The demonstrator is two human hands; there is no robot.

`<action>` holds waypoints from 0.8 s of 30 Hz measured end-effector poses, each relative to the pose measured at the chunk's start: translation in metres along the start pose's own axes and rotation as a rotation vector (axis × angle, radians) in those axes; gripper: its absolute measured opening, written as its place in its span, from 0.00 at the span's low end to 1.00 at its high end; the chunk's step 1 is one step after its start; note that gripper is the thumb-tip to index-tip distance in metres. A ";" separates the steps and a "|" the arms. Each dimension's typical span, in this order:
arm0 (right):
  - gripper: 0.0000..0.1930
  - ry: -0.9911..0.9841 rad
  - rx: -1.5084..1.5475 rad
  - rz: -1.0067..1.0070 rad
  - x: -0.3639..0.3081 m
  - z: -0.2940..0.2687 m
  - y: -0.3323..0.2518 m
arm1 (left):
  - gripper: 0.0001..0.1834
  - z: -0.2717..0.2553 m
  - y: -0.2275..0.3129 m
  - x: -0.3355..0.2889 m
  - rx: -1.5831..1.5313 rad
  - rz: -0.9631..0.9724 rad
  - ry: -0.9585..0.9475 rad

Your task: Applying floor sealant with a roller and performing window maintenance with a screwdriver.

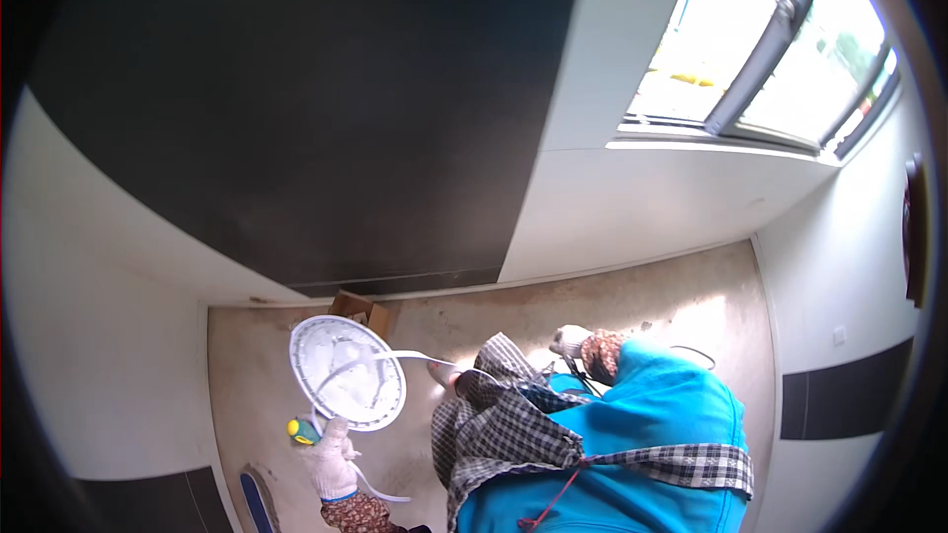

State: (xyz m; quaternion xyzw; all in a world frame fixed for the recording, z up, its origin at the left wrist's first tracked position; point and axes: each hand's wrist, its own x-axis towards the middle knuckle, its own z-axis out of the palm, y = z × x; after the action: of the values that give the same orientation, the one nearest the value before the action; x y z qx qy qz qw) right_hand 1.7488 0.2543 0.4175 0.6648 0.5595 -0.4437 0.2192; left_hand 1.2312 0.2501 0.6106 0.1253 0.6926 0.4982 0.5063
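Note:
My left hand [334, 459], in a pale knitted glove, is closed at the lower left. It grips a small green object with a yellow end [301, 431], whose kind I cannot make out. Beside its fingers is a white round dish-like piece [348, 375] with a ribbed rim. A thin white strip [405, 354] arcs across this piece, and another end trails below the hand. My right hand [570, 340], gloved too, is out to the right with its fingers bent. Dark cord-like parts [579, 375] hang below it; what it holds is too small to tell.
A cardboard box [361, 312] sits on the floor against the far wall, behind the round piece. A dark blue elongated object [259, 500] lies at lower left. The wall ahead has a large dark panel [316, 118]; a window [760, 49] is at upper right. A checked cloth [513, 415] hangs from my waist.

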 end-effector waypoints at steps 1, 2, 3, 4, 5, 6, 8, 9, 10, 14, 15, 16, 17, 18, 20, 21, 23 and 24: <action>0.20 0.015 0.105 0.034 -0.032 0.011 0.035 | 0.20 0.029 0.011 -0.035 0.011 0.051 -0.066; 0.21 -0.025 0.166 0.142 -0.064 0.023 0.063 | 0.20 0.059 0.023 -0.067 0.019 0.050 -0.125; 0.22 -0.010 0.158 0.221 -0.087 0.053 0.099 | 0.21 0.079 0.025 -0.098 0.040 0.111 -0.244; 0.21 -0.001 0.111 0.263 -0.125 0.072 0.116 | 0.20 0.094 0.020 -0.127 0.044 0.143 -0.301; 0.21 -0.002 0.096 0.276 -0.148 0.098 0.143 | 0.18 0.106 0.014 -0.156 0.045 0.174 -0.355; 0.22 -0.005 0.082 0.289 -0.168 0.125 0.167 | 0.17 0.118 0.010 -0.182 0.061 0.196 -0.432; 0.21 0.017 0.082 0.326 -0.206 0.165 0.195 | 0.17 0.139 0.010 -0.234 0.097 0.220 -0.560; 0.21 0.025 0.144 0.353 -0.218 0.185 0.207 | 0.16 0.146 0.012 -0.256 0.127 0.254 -0.646; 0.20 0.022 0.239 0.406 -0.230 0.197 0.210 | 0.15 0.152 0.010 -0.274 0.111 0.265 -0.719; 0.20 0.099 0.417 0.382 -0.236 0.253 0.209 | 0.13 0.171 0.020 -0.317 0.041 0.265 -0.885; 0.21 0.159 0.399 0.309 -0.228 0.266 0.214 | 0.13 0.178 0.023 -0.322 0.038 0.283 -0.889; 0.22 0.203 0.467 0.238 -0.229 0.268 0.212 | 0.11 0.180 0.026 -0.326 0.031 0.309 -0.913; 0.24 0.243 0.560 0.181 -0.245 0.279 0.200 | 0.10 0.185 0.028 -0.332 0.044 0.323 -0.957; 0.26 0.173 0.573 0.262 -0.236 0.303 0.210 | 0.09 0.194 0.029 -0.336 0.061 0.315 -0.954; 0.25 0.219 0.671 0.319 -0.247 0.294 0.244 | 0.07 0.225 0.039 -0.349 0.055 0.412 -0.956; 0.24 0.249 0.686 0.361 -0.252 0.276 0.280 | 0.07 0.259 0.041 -0.363 0.044 0.453 -0.939; 0.22 0.268 0.832 0.409 -0.265 0.259 0.351 | 0.06 0.324 0.048 -0.388 0.031 0.539 -0.882; 0.20 0.271 0.990 0.458 -0.270 0.255 0.361 | 0.07 0.346 0.055 -0.393 0.047 0.550 -0.841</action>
State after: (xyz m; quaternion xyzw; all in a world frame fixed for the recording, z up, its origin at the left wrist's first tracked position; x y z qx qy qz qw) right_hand 2.0051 -0.1952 0.4392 0.8440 0.1490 -0.5050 -0.1021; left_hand 1.6784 0.2046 0.8854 0.5046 0.3808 0.5040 0.5886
